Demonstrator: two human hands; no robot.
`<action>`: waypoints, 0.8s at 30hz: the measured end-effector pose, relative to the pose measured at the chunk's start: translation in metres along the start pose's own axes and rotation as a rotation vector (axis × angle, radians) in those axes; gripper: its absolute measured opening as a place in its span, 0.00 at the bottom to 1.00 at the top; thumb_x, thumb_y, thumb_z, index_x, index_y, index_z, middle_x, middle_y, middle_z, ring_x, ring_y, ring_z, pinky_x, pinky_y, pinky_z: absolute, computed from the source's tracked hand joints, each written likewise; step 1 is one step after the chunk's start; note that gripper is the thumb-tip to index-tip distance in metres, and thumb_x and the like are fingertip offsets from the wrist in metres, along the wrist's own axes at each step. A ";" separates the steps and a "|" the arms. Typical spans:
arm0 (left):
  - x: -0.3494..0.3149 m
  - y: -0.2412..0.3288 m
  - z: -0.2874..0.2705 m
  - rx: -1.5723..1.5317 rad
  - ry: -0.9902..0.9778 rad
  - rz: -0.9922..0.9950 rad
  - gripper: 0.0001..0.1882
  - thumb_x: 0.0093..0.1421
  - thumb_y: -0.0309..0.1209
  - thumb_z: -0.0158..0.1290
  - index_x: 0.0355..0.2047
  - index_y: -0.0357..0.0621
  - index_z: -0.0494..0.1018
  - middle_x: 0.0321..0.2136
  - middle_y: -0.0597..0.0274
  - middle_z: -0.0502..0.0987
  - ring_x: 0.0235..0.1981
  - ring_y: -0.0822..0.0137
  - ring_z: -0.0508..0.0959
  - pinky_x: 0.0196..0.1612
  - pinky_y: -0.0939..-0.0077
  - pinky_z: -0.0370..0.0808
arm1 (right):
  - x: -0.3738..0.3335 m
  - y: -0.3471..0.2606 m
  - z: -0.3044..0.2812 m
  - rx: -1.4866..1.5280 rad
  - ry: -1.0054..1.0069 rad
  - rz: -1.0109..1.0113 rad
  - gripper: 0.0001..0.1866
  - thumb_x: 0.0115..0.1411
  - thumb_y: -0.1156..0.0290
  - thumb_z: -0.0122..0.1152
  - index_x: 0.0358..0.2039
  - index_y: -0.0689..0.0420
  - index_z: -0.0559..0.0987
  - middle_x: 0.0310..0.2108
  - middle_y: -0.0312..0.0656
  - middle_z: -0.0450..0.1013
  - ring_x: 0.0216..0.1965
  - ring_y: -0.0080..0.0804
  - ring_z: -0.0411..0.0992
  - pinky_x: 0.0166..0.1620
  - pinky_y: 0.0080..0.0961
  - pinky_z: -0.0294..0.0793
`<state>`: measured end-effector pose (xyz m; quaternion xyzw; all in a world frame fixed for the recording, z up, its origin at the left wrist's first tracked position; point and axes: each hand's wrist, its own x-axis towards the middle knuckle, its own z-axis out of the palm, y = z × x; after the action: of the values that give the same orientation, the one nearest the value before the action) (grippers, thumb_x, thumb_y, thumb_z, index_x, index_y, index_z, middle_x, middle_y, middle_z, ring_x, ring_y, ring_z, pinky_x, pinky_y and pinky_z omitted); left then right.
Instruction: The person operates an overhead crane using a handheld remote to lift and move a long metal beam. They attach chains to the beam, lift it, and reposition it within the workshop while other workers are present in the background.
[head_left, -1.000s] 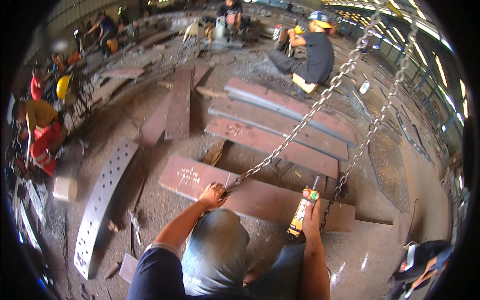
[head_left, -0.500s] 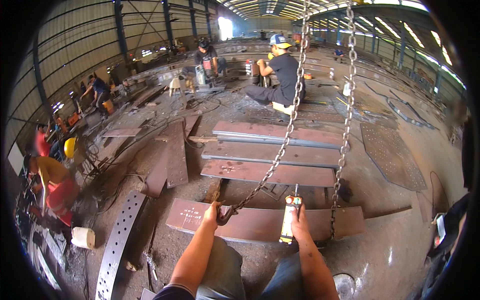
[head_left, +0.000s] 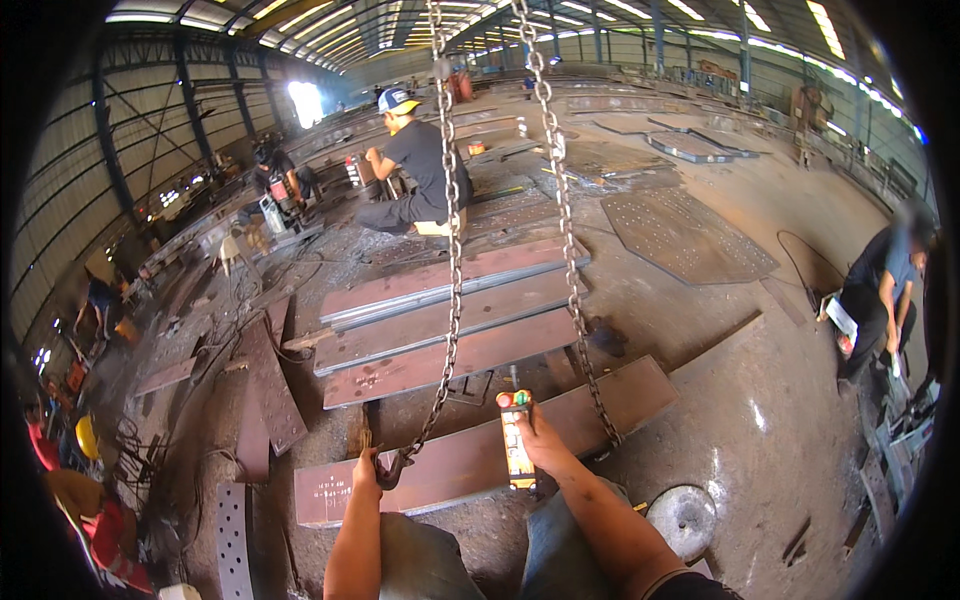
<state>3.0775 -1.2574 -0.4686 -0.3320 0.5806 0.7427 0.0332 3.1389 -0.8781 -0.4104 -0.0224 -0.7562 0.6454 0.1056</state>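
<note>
My left hand [head_left: 367, 470] is closed round a steel hook [head_left: 392, 470] at the lower end of the left chain [head_left: 452, 300]. In my right hand [head_left: 543, 440] is a yellow crane remote control [head_left: 518, 452], held upright with a red and a green button at its top. Below both hands lies a long reddish-brown steel plate [head_left: 450, 482] with chalk marks at its left end. The right chain [head_left: 566, 220] hangs down to the plate's far edge near its right part; its lower end is hard to make out.
Beyond lie stacked steel plates [head_left: 460, 345]. A perforated plate [head_left: 233, 545] is at lower left, a larger one [head_left: 690, 235] at far right. A round metal disc [head_left: 683, 520] rests near my right forearm. A seated person [head_left: 420, 170] works ahead; another person [head_left: 880, 290] bends at right.
The view has turned to the right, so the plates and chains appear farther left and the person at right shows more fully. Both hands keep their holds on hook and remote.
</note>
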 end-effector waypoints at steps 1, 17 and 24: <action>0.000 0.001 0.000 0.072 0.041 0.000 0.19 0.60 0.44 0.53 0.41 0.42 0.78 0.20 0.63 0.68 0.19 0.64 0.69 0.24 0.64 0.70 | 0.001 -0.002 0.002 0.020 -0.042 -0.007 0.24 0.73 0.55 0.46 0.59 0.60 0.63 0.45 0.54 0.74 0.47 0.48 0.75 0.50 0.42 0.73; 0.026 -0.013 -0.020 0.085 -0.006 0.014 0.12 0.55 0.40 0.57 0.26 0.45 0.72 0.17 0.62 0.67 0.16 0.64 0.69 0.21 0.66 0.69 | 0.018 0.011 0.011 -0.223 -0.093 0.103 0.28 0.67 0.53 0.53 0.56 0.64 0.67 0.46 0.66 0.75 0.49 0.65 0.74 0.52 0.50 0.73; 0.037 -0.020 -0.025 0.117 0.028 -0.016 0.13 0.55 0.41 0.58 0.25 0.46 0.72 0.16 0.63 0.66 0.15 0.65 0.68 0.20 0.65 0.69 | 0.015 -0.002 0.016 -0.238 -0.032 0.181 0.36 0.66 0.51 0.54 0.64 0.64 0.58 0.47 0.69 0.74 0.51 0.66 0.73 0.53 0.50 0.72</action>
<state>3.0693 -1.2852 -0.5077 -0.3445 0.6206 0.7026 0.0505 3.1216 -0.8910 -0.4088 -0.0925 -0.8238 0.5584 0.0313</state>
